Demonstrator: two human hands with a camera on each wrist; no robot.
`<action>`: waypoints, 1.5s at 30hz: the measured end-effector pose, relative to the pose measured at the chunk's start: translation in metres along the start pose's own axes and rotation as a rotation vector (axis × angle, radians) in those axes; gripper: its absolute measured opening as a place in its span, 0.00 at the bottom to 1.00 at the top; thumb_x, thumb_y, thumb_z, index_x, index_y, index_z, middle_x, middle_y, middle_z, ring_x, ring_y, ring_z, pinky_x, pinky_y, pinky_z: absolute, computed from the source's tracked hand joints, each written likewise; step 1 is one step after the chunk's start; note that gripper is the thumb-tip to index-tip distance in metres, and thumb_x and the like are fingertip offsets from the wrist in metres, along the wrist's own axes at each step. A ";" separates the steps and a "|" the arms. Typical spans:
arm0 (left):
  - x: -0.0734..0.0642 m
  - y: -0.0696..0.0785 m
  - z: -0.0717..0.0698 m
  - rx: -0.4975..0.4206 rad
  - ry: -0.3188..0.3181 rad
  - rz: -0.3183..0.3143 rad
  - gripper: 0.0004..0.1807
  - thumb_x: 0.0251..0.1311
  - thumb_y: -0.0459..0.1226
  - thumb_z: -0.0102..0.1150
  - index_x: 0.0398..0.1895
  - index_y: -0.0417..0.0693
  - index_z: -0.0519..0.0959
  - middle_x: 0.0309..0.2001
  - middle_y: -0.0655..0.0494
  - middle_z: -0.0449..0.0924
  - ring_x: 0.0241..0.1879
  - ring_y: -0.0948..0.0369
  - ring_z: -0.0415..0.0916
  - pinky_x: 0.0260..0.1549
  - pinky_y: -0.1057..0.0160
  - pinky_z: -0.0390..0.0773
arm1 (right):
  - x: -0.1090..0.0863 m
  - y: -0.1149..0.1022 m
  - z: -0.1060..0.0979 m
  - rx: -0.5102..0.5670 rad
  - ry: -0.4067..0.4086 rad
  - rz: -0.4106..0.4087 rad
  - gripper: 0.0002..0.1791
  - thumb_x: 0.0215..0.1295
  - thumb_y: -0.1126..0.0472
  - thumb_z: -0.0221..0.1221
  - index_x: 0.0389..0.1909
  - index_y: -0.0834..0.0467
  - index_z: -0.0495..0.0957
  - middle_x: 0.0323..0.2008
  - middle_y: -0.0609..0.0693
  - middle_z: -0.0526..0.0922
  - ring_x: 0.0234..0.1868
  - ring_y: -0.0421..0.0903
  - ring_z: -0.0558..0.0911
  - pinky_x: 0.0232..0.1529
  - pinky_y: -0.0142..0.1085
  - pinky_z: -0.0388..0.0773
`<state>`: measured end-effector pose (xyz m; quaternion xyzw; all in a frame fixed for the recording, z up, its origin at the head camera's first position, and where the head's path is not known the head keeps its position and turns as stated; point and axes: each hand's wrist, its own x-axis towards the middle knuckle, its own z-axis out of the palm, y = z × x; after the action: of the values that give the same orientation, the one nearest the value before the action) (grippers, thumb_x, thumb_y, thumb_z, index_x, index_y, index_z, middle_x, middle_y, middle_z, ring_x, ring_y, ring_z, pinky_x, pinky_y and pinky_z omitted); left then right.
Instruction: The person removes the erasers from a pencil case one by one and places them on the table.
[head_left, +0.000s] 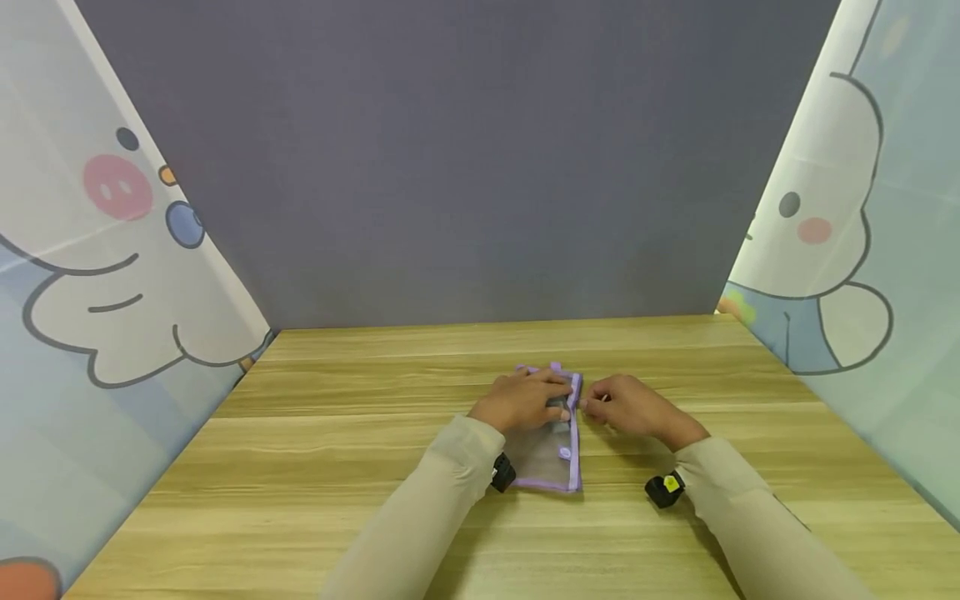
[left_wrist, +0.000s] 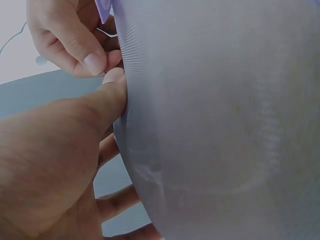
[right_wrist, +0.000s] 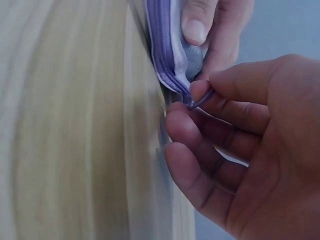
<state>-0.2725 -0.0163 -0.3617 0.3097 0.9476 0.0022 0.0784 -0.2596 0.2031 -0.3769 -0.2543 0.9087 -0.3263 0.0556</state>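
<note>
A see-through grey mesh pouch (head_left: pixel 542 458) with purple edging lies flat on the table. Its purple zipper (right_wrist: pixel 162 40) runs along the right side, close to a small round purple mark (head_left: pixel 564 453) on the mesh. My left hand (head_left: pixel 521 402) rests over the pouch's upper part, fingers spread and pressing on it, the thumb close to the zipper. At the zipper's upper stretch, my right hand (head_left: pixel 630 406) pinches a purple looped zipper pull (right_wrist: pixel 202 99) between thumb and index finger. In the right wrist view its other fingers are loosely bent.
The wood-grain table (head_left: pixel 337 467) extends on both sides of the pouch. A dark grey panel (head_left: pixel 480 167) stands at the back edge. Cartoon-printed curtains (head_left: pixel 60 208) hang at left and right. Each wrist wears a small black camera (head_left: pixel 663 490).
</note>
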 end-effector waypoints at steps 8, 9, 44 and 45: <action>0.001 -0.001 0.001 -0.028 0.024 -0.012 0.32 0.71 0.61 0.46 0.77 0.75 0.60 0.78 0.69 0.49 0.74 0.49 0.53 0.60 0.42 0.68 | 0.001 -0.001 -0.002 0.012 -0.018 -0.009 0.15 0.75 0.60 0.55 0.26 0.58 0.80 0.23 0.48 0.78 0.20 0.40 0.73 0.21 0.34 0.70; 0.000 -0.001 0.000 -0.028 0.025 -0.012 0.32 0.71 0.61 0.46 0.77 0.75 0.60 0.79 0.69 0.49 0.74 0.49 0.53 0.60 0.42 0.68 | 0.001 -0.001 -0.002 0.017 -0.021 -0.006 0.15 0.75 0.60 0.55 0.26 0.58 0.81 0.24 0.48 0.78 0.20 0.40 0.73 0.21 0.34 0.70; 0.003 -0.002 -0.004 -0.058 0.004 -0.025 0.38 0.58 0.69 0.56 0.73 0.76 0.67 0.66 0.72 0.62 0.60 0.52 0.66 0.54 0.53 0.69 | 0.003 0.000 0.000 0.000 -0.001 -0.014 0.12 0.73 0.61 0.56 0.30 0.57 0.83 0.24 0.44 0.77 0.21 0.41 0.75 0.24 0.36 0.73; 0.004 -0.001 -0.004 -0.060 0.001 -0.026 0.38 0.58 0.69 0.56 0.73 0.77 0.67 0.66 0.72 0.62 0.60 0.52 0.66 0.54 0.53 0.69 | 0.002 0.000 -0.001 -0.001 0.000 -0.020 0.11 0.72 0.62 0.56 0.30 0.57 0.83 0.24 0.44 0.77 0.21 0.41 0.75 0.25 0.36 0.73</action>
<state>-0.2768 -0.0148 -0.3579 0.2950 0.9510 0.0299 0.0875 -0.2617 0.2025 -0.3759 -0.2633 0.9064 -0.3263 0.0520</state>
